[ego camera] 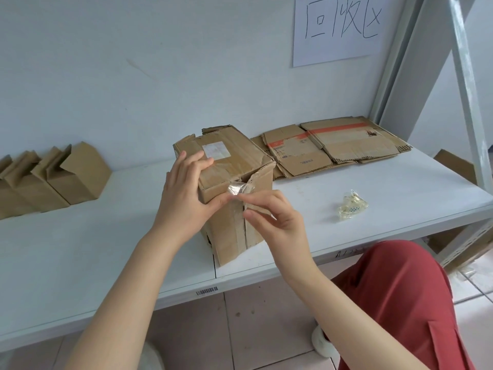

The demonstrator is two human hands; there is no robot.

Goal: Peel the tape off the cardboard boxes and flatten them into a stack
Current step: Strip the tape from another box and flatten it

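Observation:
A worn brown cardboard box [234, 166] with a white label stands on the white shelf [106, 236]. My left hand [186, 190] holds its near top corner, thumb on the front face and fingers curled over the top. My right hand [274, 217] pinches a crumpled strip of clear tape [238, 189] that lifts off the box's front seam. Flattened boxes [333, 145] with orange stripes lie in a stack at the back right.
Several unflattened small boxes [53, 180] stand at the left of the shelf. A ball of peeled tape [352, 205] lies at the right. A shelf upright [466, 89] rises on the right. A paper sign [344, 25] hangs on the wall. My red-clad knee [400, 289] is below.

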